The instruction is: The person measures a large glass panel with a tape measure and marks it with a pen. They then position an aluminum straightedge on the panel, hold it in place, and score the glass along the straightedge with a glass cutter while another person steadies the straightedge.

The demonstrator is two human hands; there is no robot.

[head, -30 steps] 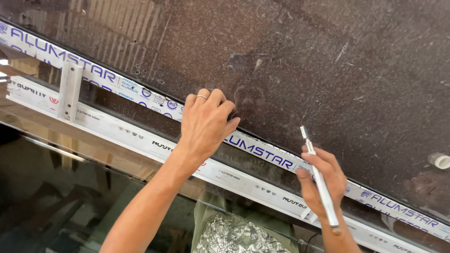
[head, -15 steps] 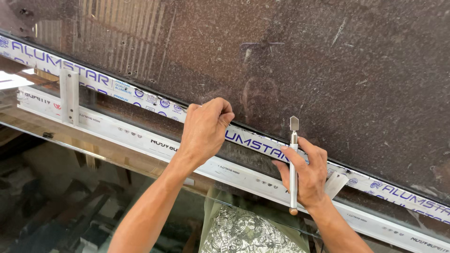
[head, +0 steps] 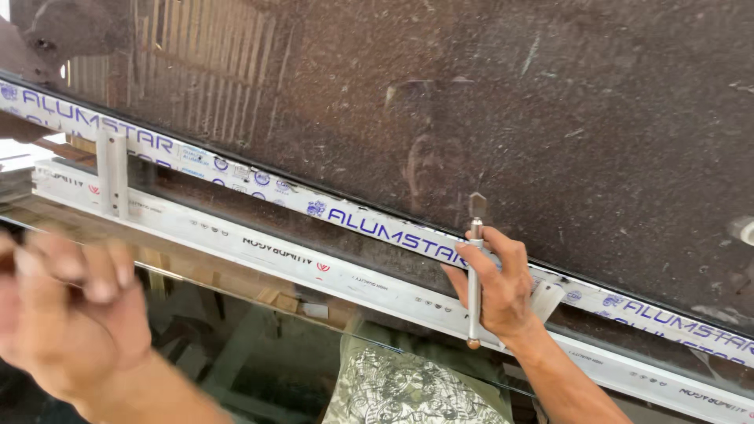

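Observation:
My right hand (head: 503, 286) grips a slim metal glass cutter (head: 474, 275) held upright, its head touching the lower edge of a big dark glass pane (head: 487, 102). The pane sits in a white aluminium frame bar with blue printing (head: 259, 179) that slopes down to the right. A second white bar (head: 314, 267) runs parallel below it. My left hand (head: 75, 314) is blurred at the lower left, away from the frame, fingers loosely curled, with nothing seen in it.
A short metal bracket (head: 114, 173) links the two bars at the left; another (head: 546, 298) sits beside my right hand. A patterned cloth (head: 400, 389) lies below the bars. Wooden slats show behind the glass at the upper left.
My left hand has left the upper bar and swung down to the lower left. My right hand has kept the cutter upright against the pane's edge.

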